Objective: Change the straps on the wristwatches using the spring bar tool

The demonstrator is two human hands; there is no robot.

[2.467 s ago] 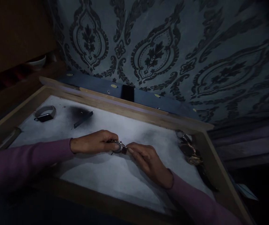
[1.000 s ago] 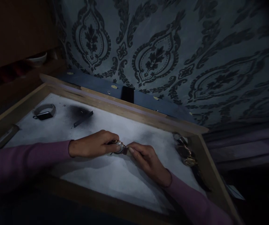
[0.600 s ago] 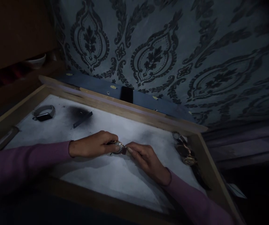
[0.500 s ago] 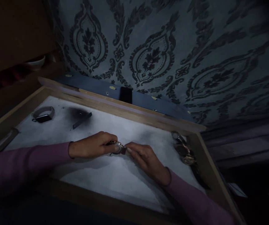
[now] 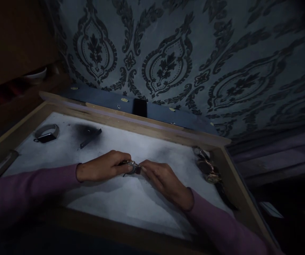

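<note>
Between my two hands is a wristwatch (image 5: 133, 167) with a shiny round case and a dark reddish strap. My left hand (image 5: 106, 165) pinches its case from the left, fingers closed over the edge. On the other side, my right hand (image 5: 164, 180) grips the strap end between thumb and fingers. The watch is held over the white lining (image 5: 110, 202) of a shallow wooden tray; whether it touches the lining I cannot tell. Its dial is mostly covered by my fingers.
A smartwatch (image 5: 46, 136) with a grey band and a dark narrow strip (image 5: 90, 138) lie at the tray's left. Several watches (image 5: 210, 173) lie along its right side. Behind the wooden rim (image 5: 131, 122), a black phone-like object (image 5: 140, 107) leans by the patterned wall.
The whole view has shifted slightly, so the scene sits a little further left. Both hands keep the same hold on the watch.
</note>
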